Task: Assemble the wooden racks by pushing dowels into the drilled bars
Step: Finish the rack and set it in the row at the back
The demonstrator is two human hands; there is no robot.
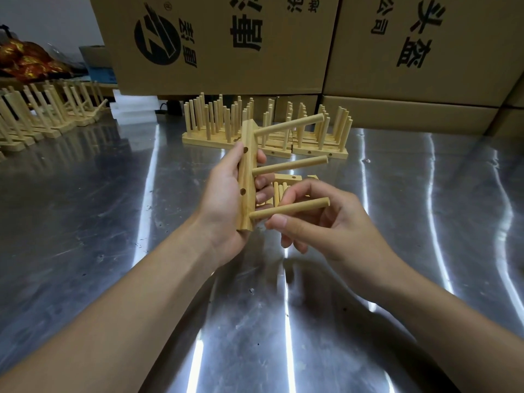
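Open bench (85, 222) on both sides of my arms and toward me. Dead ahead, finished racks (198, 140) with upright pegs block the back, and cardboard boxes (226, 72) wall off behind them. More racks (52, 133) far left. Loose dowels (279, 191) lie under my right hand (320, 222). The bar (246, 177) in my left hand (224, 205) has two set dowels (289, 164) jutting right, and the third dowel (289, 208) in my right fingers (306, 186) crosses below.

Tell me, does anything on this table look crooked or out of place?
One thing: at the end of the row of racks at far left, one rack appears tipped, its dowels slanting sideways while its neighbours stand upright. The bar in the left hand looks fine.
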